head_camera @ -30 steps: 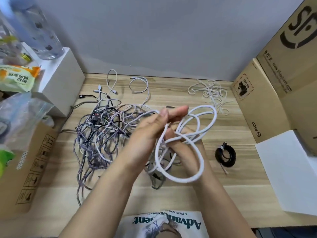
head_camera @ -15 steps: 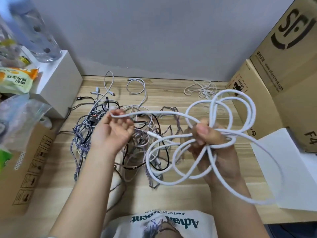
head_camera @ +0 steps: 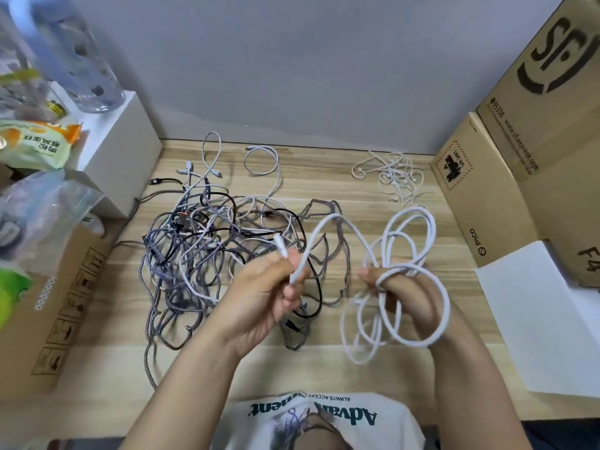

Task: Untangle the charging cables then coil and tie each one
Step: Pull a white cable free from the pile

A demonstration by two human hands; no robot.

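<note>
Left hand (head_camera: 259, 300) pinches the plug end of the white charging cable (head_camera: 410, 274), connector tip poking up past the fingertips, fingers curled round the cord just below it. Right hand (head_camera: 406, 297) grips the rest of that cable: several loose loops gathered round its fingers, some arcing up toward the far side, some hanging down near the tabletop (head_camera: 324, 177) edge. One strand arches between the two hands, above the wood.

This looks like the coiling step for a cable already free of the heap. The loops are uneven, so the next move likely calls for feeding the left end across and laying it in as another even turn, then tying.

Left of the hands lies the tangled pile of cables (head_camera: 207, 251), grey braided, black and white, plenty left to sort. At the far right rests a small heap of thin white ties (head_camera: 396, 177), beside the cardboard boxes (head_camera: 506, 164).
</note>
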